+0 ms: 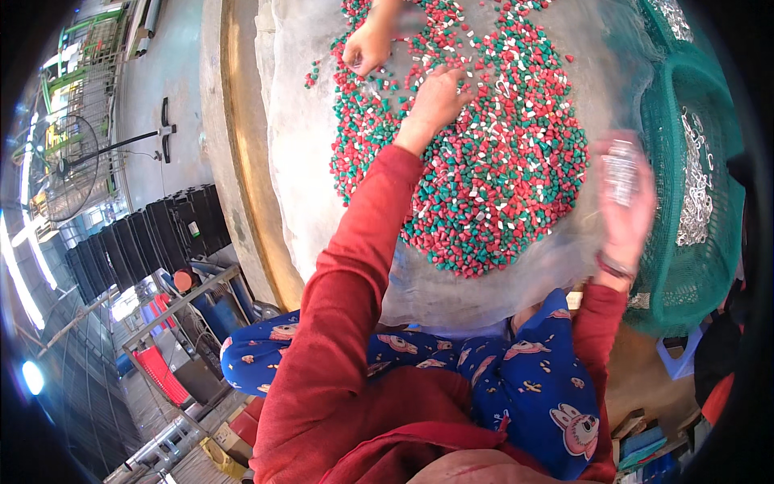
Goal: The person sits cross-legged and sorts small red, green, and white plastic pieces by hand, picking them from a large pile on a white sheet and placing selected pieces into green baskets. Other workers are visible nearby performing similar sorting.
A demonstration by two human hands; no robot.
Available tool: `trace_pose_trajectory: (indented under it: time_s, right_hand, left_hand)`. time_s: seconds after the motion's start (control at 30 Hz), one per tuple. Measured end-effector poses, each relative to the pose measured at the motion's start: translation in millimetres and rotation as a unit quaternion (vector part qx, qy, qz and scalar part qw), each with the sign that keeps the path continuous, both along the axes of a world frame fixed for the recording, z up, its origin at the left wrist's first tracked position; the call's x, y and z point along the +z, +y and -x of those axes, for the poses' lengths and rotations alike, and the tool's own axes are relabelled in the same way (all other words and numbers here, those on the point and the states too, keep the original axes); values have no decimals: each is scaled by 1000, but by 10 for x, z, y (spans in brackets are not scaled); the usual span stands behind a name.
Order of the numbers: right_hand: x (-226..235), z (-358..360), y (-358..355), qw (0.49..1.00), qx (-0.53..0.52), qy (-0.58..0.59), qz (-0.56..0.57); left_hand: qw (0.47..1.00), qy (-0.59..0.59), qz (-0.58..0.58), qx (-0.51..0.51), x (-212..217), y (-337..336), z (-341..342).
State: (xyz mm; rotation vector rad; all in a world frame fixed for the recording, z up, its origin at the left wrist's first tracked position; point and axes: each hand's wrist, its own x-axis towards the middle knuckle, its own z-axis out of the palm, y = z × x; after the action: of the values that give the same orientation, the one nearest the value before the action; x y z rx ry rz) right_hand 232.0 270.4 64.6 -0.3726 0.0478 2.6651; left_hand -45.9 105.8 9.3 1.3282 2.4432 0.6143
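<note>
A broad heap of small red, green and white cone-like pieces (500, 177) lies on a pale, translucent sheet (306, 161). My left hand (439, 98) is at the upper middle of the heap, fingers curled down against the pieces; anything between the fingertips is hidden. To the right of the heap, my right hand (627, 198) is raised, slightly blurred, and closed around a bunch of small shiny metal parts (621, 173). A silver loop-shaped part (501, 85) lies among the coloured pieces, just right of my left hand.
A co-worker's hand (369, 47) touches the heap's far left. The green mesh basket (665, 266) at right holds many shiny metal parts (695, 181). Beyond the sheet's left side runs a ledge (234, 153); farther off stand a fan (71, 165) and stacked black crates (153, 234).
</note>
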Motion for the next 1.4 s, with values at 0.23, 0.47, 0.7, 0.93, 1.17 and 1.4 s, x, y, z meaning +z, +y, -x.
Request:
trace_pose_trajectory:
  time_s: [0.23,0.47,0.7,0.93,1.17,1.4]
  right_hand:
    - [807,-1322,976,756,-259,-433,-417]
    - [532,-783,639,184,-250,-582,-751]
    - [-487,1257,-41,412,53,-274,-867]
    - [-1101,1695,-198,285,92,-295,-907]
    - [-941,1170,-305,410,198,-286,-843]
    - [-609,678,-821,551,88,-300,-774]
  left_hand:
    - [997,56,57,-25,-425,-206,-5]
    - [919,-386,-17,77,118,-369,231]
    - [988,-126,-83,-11,115,-385,323]
    - [997,-44,29,48,-298,-187,112]
    - [981,70,156,-95,-354,-335,-177]
    - [990,29,126,-56,-103,-735,-284]
